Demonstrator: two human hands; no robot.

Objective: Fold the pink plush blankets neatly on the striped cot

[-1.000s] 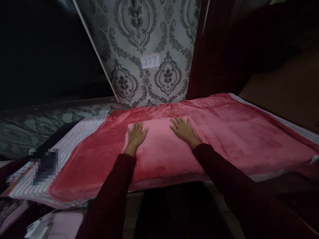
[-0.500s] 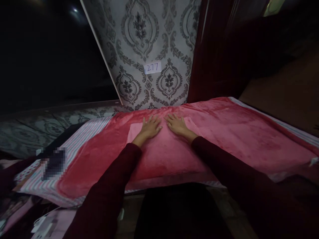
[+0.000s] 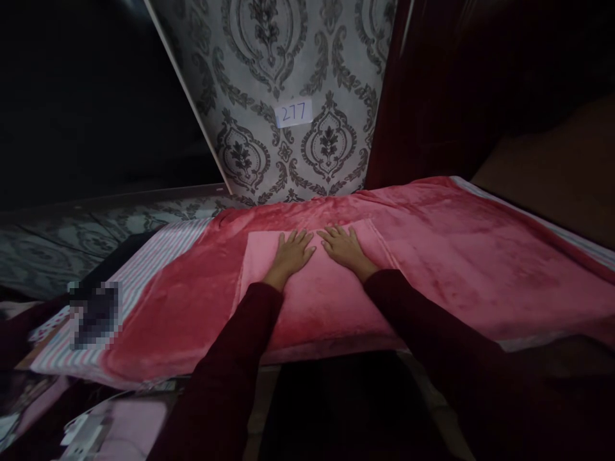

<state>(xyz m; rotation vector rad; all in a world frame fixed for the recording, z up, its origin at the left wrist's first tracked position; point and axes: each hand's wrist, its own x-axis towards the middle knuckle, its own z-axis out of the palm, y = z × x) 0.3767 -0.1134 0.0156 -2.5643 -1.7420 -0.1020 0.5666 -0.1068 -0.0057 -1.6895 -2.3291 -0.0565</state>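
Note:
A pink plush cloth, roughly rectangular, lies flat on a larger red-pink plush blanket. My left hand rests palm down near the cloth's far edge, fingers spread. Beside it, a small gap away, my right hand also lies flat with its fingers apart. Both hands press on the cloth's surface and grip nothing. Dark maroon sleeves cover my forearms and hide parts of the cloth's sides.
Striped fabric shows under the blanket at the left. A pixelated dark patch covers something there. A power strip lies low at the left. Behind stand a patterned wall with a "277" label and a large dark screen.
Both hands have slid slightly back toward me from the cloth's far edge, still flat and spread. The view has tilted down a little.

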